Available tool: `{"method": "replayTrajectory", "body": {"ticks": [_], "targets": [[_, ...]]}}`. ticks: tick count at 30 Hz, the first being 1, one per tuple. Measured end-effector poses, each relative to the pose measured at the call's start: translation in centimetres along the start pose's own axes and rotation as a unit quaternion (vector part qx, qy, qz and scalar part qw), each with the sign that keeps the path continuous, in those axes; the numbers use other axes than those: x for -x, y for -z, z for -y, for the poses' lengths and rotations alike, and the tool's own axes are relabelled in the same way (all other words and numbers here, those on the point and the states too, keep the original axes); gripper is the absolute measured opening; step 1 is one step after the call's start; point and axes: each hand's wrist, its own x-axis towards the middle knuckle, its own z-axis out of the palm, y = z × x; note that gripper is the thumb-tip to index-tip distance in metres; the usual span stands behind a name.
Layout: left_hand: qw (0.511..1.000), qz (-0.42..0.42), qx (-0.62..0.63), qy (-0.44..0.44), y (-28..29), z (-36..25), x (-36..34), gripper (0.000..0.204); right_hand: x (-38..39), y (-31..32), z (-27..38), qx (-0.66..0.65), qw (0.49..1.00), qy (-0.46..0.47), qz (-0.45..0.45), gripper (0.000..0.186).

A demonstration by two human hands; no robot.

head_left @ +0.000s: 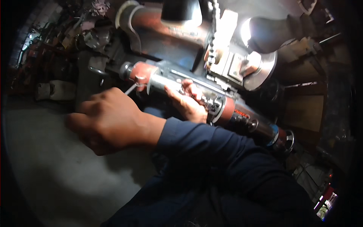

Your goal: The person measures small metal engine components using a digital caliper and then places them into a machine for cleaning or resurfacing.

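My right arm crosses in front from the lower right. At its end, my right hand (107, 123) is closed in a fist, its fingers blurred. A pale metal lever (131, 89) runs from the red collar (145, 70) of a long machine assembly into this fist; the gripped end is hidden. Beyond the right sleeve, my left hand (189, 106) is palm up beneath the silver cylinder (163, 82), fingers curled. A small dark thing shows between its thumb and fingers, too small to name. Its wrist lies behind the sleeve. Right of it sits a red block (226, 109).
A black motor-like cylinder (261, 126) continues right to a ring-shaped handwheel (289, 140). Behind stand a rusty curved casting (159, 22), a bright lamp (247, 32), a hanging segmented hose (213, 34) and a round metal disc (264, 72). Grey floor (45, 151) lies lower left.
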Motion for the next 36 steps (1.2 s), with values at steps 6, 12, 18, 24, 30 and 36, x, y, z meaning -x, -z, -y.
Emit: {"method": "replayTrajectory", "body": {"ticks": [6, 12, 18, 24, 30, 36], "targets": [[0.999, 0.007, 0.024, -0.024, -0.1, -1.5, 0.2, 0.070, -1.9, 1.2, -0.6, -0.039, 0.984, -0.098, 0.143, 0.025], [0.997, 0.028, 0.060, -0.043, 0.9, -1.6, -0.4, 0.071, -3.2, 0.5, -1.0, -0.086, 0.983, 0.056, 0.151, 0.018], [0.990, 0.077, 0.091, -0.079, 1.8, 0.5, -1.1, 0.073, -2.2, 8.2, 1.9, 0.026, 0.985, -0.048, 0.166, 0.016], [0.980, 0.130, 0.130, -0.076, 1.8, 2.3, -1.1, 0.075, 4.7, 15.4, -1.6, 0.311, 0.786, -0.278, 0.456, 0.022], [0.982, 0.160, 0.095, -0.033, 3.1, 2.7, -1.9, 0.093, 9.5, 16.7, -1.7, 0.379, 0.781, -0.280, 0.409, 0.033], [0.981, 0.154, 0.108, 0.045, 3.8, 2.0, -3.0, 0.093, 9.2, 16.7, -1.4, 0.351, 0.801, -0.303, 0.379, 0.035]]}}
